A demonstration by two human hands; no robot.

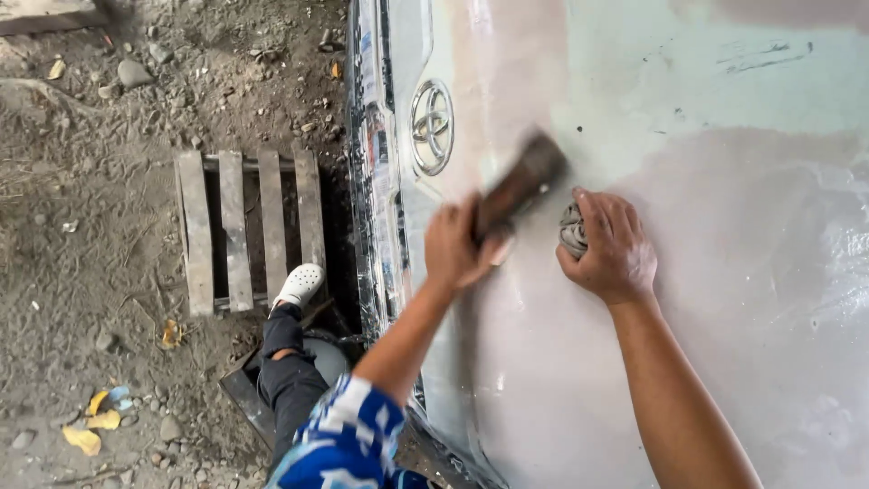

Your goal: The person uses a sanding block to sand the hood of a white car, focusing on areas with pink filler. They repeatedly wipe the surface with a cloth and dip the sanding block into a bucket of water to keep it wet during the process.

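1. My left hand [457, 244] is clamped round a dark sanding block [523, 184], flat on the car hood [724, 299].
2. My right hand [611, 246] pinches a grey rag [572, 231] beside it.
3. Lower hood looks dull and sanded; the greenish top strip seems left.

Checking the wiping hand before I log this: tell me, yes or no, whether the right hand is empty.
No: the right hand presses a crumpled grey rag against the sanded car panel.
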